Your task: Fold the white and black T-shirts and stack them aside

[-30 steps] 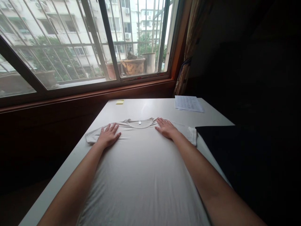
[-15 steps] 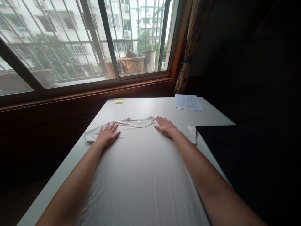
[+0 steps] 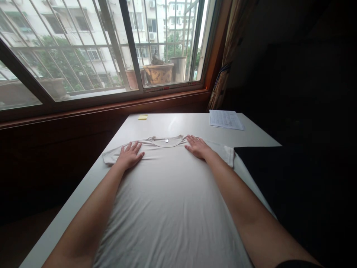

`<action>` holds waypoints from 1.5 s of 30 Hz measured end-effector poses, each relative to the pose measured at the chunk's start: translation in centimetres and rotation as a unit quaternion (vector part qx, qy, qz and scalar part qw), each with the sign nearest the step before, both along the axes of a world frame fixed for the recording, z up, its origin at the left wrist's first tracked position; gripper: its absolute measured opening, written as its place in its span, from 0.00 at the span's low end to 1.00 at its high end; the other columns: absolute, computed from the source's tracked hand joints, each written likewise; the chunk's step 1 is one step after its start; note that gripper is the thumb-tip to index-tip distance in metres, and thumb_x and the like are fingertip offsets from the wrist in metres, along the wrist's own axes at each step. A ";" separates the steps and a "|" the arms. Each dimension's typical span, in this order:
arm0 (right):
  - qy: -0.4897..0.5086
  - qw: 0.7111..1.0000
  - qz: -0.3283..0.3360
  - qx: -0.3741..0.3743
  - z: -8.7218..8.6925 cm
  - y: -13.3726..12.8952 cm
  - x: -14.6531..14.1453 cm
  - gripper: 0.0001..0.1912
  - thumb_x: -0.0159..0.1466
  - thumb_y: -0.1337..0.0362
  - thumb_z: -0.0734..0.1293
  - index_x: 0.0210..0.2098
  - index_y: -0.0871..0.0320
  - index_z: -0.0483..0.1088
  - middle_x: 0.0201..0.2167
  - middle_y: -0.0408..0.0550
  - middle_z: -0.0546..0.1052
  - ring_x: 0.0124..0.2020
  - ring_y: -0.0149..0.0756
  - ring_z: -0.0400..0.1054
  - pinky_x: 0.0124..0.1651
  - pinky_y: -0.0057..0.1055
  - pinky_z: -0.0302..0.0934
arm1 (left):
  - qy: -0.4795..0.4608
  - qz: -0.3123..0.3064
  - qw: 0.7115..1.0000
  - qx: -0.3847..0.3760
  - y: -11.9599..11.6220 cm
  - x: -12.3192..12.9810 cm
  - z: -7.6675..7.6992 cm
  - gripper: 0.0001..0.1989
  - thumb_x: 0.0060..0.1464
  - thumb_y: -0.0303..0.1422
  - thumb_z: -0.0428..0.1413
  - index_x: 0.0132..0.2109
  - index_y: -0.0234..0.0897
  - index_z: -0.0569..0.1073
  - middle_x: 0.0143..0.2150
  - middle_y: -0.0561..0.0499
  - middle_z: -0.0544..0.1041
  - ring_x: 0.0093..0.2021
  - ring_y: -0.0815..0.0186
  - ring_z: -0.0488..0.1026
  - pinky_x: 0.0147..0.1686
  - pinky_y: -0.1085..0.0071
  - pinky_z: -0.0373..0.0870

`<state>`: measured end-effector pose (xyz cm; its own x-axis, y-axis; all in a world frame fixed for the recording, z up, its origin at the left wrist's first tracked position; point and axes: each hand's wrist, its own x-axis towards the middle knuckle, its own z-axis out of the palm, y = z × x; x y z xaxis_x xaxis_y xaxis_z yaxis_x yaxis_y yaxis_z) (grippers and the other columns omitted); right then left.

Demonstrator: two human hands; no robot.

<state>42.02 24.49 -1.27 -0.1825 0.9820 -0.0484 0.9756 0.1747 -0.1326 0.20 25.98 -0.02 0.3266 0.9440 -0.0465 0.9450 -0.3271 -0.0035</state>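
Note:
A pale T-shirt (image 3: 167, 193) lies spread out on the white table, its neckline at the far end and both short sleeves stretched to the sides. My left hand (image 3: 130, 155) rests flat on the shirt near the left shoulder, fingers spread. On the other side of the collar, my right hand (image 3: 197, 146) presses flat by the right shoulder, fingers extended. A small white label (image 3: 166, 140) shows inside the neck. Creases run down the body of the shirt, and its lower end passes out of the frame.
The white table (image 3: 184, 121) carries a yellow sticky note pad (image 3: 142, 117) at the far left and printed papers (image 3: 226, 120) at the far right. A dark, flat-looking surface (image 3: 279, 178) adjoins the right edge. Beyond stand a barred window and a curtain (image 3: 223, 82).
The view has shifted slightly, so everything sits a little higher and to the right. Both hands stay in place on the shirt, and creases in its lower part look more marked.

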 end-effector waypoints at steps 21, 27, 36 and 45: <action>-0.006 0.999 0.001 0.049 0.6 -0.4 -0.5 0.37 0.73 0.46 0.47 0.75 0.58 0.47 0.76 0.49 0.47 0.76 0.42 0.39 0.75 0.48 0.33 | 0.002 -0.004 1.000 0.021 0.2 0.1 0.0 0.37 0.67 0.55 0.34 0.76 0.43 0.48 0.78 0.49 0.43 0.76 0.43 0.40 0.68 0.34 0.44; -0.011 0.993 -0.023 0.115 1.8 -4.5 -1.5 0.34 0.74 0.53 0.47 0.73 0.64 0.50 0.75 0.55 0.50 0.76 0.42 0.40 0.75 0.47 0.32 | -0.007 -0.053 0.990 0.129 -1.8 0.7 1.4 0.31 0.71 0.46 0.37 0.74 0.40 0.52 0.78 0.48 0.47 0.77 0.53 0.37 0.71 0.38 0.32; -0.006 0.996 0.007 0.092 -0.2 -17.6 -2.1 0.38 0.74 0.46 0.48 0.74 0.64 0.50 0.75 0.56 0.47 0.76 0.45 0.41 0.75 0.47 0.37 | -0.030 -0.154 0.983 0.099 -12.2 1.5 -1.0 0.30 0.71 0.48 0.40 0.72 0.41 0.59 0.75 0.47 0.57 0.75 0.50 0.49 0.70 0.38 0.44; -0.004 0.998 0.025 0.052 -0.4 -18.5 -0.9 0.39 0.73 0.44 0.48 0.75 0.61 0.45 0.76 0.52 0.43 0.76 0.45 0.36 0.75 0.48 0.33 | -0.037 -0.134 0.989 0.050 -13.6 1.4 -1.1 0.33 0.70 0.51 0.38 0.75 0.43 0.50 0.77 0.49 0.47 0.76 0.52 0.43 0.71 0.43 0.43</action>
<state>41.12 6.02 -1.66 -0.2322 0.9713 0.0516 0.9660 0.2365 -0.1042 1.62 12.40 -1.16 0.5643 0.8221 0.0760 0.8236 -0.5669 0.0166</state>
